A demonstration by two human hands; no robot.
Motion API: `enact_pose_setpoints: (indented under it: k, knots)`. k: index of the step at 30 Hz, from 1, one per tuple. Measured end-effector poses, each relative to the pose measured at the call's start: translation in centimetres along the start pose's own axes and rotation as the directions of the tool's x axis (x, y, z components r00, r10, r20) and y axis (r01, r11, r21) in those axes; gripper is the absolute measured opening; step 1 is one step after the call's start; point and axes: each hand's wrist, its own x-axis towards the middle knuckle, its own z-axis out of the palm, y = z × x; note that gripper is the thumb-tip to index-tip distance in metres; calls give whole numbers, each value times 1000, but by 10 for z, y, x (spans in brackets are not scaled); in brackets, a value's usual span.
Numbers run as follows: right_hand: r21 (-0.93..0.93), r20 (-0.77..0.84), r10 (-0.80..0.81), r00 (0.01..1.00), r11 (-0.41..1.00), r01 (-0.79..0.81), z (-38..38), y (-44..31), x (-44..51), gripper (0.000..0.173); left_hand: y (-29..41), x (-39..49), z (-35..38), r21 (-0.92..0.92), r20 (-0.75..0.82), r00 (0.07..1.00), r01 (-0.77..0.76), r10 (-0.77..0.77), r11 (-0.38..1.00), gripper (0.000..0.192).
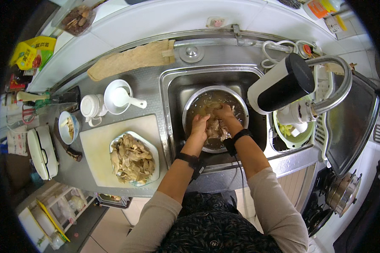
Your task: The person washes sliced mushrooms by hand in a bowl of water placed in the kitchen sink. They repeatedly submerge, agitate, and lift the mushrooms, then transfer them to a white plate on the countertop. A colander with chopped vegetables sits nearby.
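A round metal basin (246, 126) of murky brownish water sits inside the stainless-steel sink (183, 74). Pale pieces of what looks like raw meat (213, 129) lie in the water. My left hand (200, 124) reaches in at the basin's left side, thumb uppermost, beside the pieces. Deeper in, toward the far right, my right hand (224, 112) has its fingers bent down into the water among them. Murky water and glare hide the fingertips, so whether either hand grips a piece cannot be told. Each wrist wears a black strap.
Left of the sink, a cutting board (93, 148) bears a glass dish (156, 151) heaped with torn mushrooms. Beyond are a white bowl (109, 102) with a spoon and a lidded jar (90, 106). A filter faucet (280, 83) overhangs the right side, above a green colander (307, 136) of vegetables.
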Motion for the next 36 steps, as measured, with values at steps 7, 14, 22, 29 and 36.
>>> enact_pose_setpoints:
  k: [7, 14, 22, 29, 36]
  knots:
    - [516, 357, -108, 928, 851, -99, -25, -10, -30, 52, 8, -14, 4, -114, 239, 968, -53, 79, 992, 54]
    - [337, 467, -25, 884, 929, -151, -52, -25, -42, 30, 10, -22, 1, 187, 271, 942, -255, 199, 949, 33]
    - [443, 407, -132, 904, 894, -68, -49, -20, -52, 32, 10, -31, 2, 162, 336, 908, -317, 249, 935, 23]
    - [769, 408, -96, 908, 572, -285, -55, -12, -55, 20, 6, -14, -11, -346, 299, 927, -114, 224, 931, 13]
    - [655, 473, -180, 862, 727, -207, -82, -13, -67, 33, 25, -33, -20, -126, 215, 967, -113, 138, 986, 19]
